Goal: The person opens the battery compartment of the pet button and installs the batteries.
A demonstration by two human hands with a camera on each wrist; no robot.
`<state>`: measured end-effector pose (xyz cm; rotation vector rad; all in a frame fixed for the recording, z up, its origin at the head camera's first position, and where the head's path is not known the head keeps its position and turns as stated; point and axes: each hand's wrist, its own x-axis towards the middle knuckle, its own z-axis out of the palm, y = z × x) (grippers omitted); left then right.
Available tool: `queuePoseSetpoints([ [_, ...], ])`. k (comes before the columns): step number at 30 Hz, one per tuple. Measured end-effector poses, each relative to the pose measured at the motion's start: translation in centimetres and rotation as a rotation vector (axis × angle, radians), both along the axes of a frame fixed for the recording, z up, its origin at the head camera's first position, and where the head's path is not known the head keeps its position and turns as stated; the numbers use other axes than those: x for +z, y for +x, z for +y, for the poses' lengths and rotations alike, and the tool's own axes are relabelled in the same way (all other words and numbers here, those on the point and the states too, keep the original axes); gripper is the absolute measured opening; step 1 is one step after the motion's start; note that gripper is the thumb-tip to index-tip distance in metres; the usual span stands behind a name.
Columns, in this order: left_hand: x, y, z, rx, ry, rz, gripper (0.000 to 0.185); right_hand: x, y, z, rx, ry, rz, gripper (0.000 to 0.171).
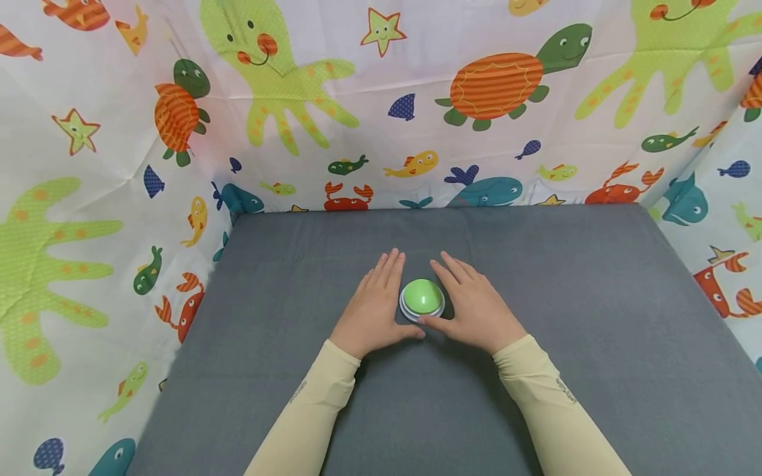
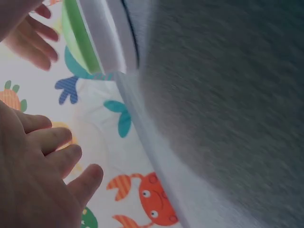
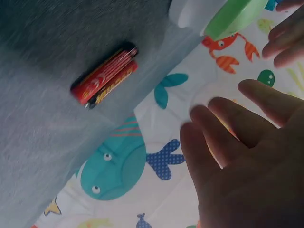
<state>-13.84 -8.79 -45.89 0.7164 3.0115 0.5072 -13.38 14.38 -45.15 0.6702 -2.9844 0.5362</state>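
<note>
I am resting my left hand (image 1: 374,305) and right hand (image 1: 471,305) flat, fingers straight, on the grey table (image 1: 595,330) flanking the green dome button (image 1: 422,299), thumbs touching its base as if steadying it.

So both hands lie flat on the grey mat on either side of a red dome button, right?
Not quite: the dome button is green on a white base, not red, as the head view shows. The rest holds: the left hand and the right hand lie flat on the grey mat on either side of it.
</note>
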Motion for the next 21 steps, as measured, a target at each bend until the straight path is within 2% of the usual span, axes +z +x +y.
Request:
queuePoseSetpoints([
  [6, 0.4, 0.1, 0.8, -0.045, 0.054, -0.040, 0.135, 0.0, 0.0, -0.3, -0.001, -0.072, -0.050, 0.100],
  [11, 0.4, 0.4, 1.1, -0.058, 0.061, -0.070, 0.125, -0.5, 0.0, -0.2, -0.013, -0.094, -0.067, 0.098],
  [16, 0.3, 0.4, 1.3, -0.072, 0.060, -0.082, 0.108, -0.8, -0.2, -0.3, -0.001, -0.108, -0.078, 0.095],
  [21, 0.1, 0.4, 1.4, -0.120, 0.071, -0.070, 0.096, -1.2, -0.4, -0.5, 0.029, -0.115, -0.083, 0.089],
])
